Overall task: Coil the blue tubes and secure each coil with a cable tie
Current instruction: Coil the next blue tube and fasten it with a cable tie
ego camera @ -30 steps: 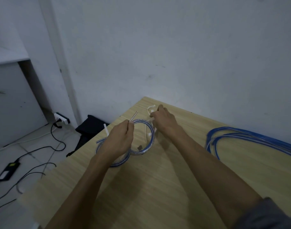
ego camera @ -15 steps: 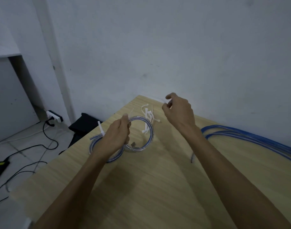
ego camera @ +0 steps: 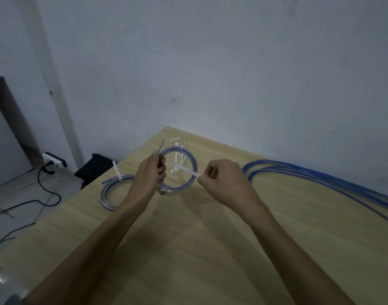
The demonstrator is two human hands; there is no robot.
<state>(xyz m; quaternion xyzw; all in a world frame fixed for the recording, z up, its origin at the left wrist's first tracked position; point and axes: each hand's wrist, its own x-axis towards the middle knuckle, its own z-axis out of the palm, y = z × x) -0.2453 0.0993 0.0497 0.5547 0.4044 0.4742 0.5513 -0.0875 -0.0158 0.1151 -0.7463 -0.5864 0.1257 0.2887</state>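
- The right hand (ego camera: 225,181), which a second ago reached among the loose cable ties (ego camera: 177,143) at the far end of the table and then rose with parted fingers, now sits closed, nearer the person, pinching one white cable tie (ego camera: 188,172) at its fingertips.
- That tie now stretches from the right fingers across the inside of the coil (ego camera: 177,170) towards the left hand (ego camera: 152,172); before, it lay with the others.
- The left hand now holds the coil lifted and tilted more upright, its short tube end (ego camera: 161,145) poking up above the fingers.
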